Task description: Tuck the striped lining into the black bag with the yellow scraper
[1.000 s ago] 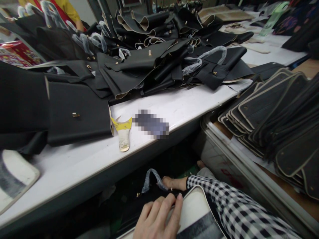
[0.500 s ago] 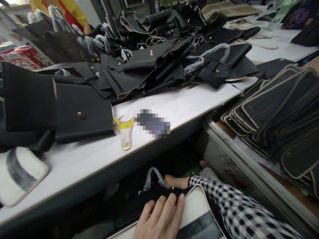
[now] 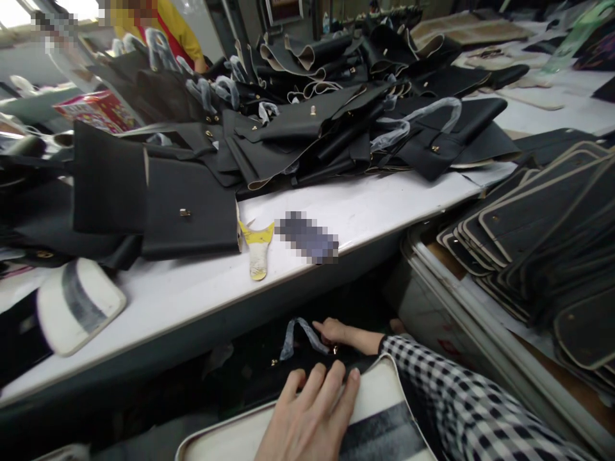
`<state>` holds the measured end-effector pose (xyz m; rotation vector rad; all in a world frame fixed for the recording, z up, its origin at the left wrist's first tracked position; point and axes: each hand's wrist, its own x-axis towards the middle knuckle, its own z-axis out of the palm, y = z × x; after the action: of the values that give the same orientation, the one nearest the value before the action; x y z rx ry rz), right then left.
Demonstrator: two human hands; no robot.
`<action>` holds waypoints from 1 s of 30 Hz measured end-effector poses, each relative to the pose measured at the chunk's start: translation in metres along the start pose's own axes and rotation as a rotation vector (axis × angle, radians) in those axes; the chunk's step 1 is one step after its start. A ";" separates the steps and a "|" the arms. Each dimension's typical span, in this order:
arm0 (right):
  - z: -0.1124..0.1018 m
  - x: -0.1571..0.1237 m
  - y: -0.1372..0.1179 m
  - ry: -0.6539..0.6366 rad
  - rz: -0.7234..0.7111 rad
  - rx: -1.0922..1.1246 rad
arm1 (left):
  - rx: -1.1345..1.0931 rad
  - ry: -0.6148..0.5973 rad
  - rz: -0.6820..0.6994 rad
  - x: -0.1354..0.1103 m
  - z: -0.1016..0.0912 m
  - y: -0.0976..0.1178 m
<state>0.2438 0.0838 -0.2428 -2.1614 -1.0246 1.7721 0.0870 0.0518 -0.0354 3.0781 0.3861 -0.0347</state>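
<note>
Below the tabletop [image 3: 192,301] is a black bag [image 3: 312,357], flap [image 3: 377,390] white and dark-striped, handle [image 3: 287,346] wrapped; left hand [image 3: 310,406] spread atop, right hand [image 3: 334,331] alongside, whether grasping I cannot tell.

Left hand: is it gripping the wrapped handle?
No, the left hand lies on the white panel, apart from the handle.

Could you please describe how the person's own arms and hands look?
The right arm wears a black-and-white checked sleeve that ends short of the wrist; the right hand is ungloved. The left hand is also ungloved; no sleeve shows there.
</note>
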 end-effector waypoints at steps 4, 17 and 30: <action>-0.043 -0.037 -0.027 -0.067 -0.084 0.123 | -0.132 -0.128 -0.040 -0.003 -0.005 0.006; -0.026 -0.137 -0.074 0.193 -0.330 0.104 | -0.411 0.021 -0.169 -0.020 -0.025 0.007; -0.015 -0.160 -0.089 0.318 -0.491 -0.437 | -0.828 -0.135 -0.571 -0.106 -0.025 -0.079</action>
<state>0.2123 0.0598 -0.0639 -2.0584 -1.7791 1.0197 -0.0344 0.1036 -0.0101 2.0711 0.9628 -0.0752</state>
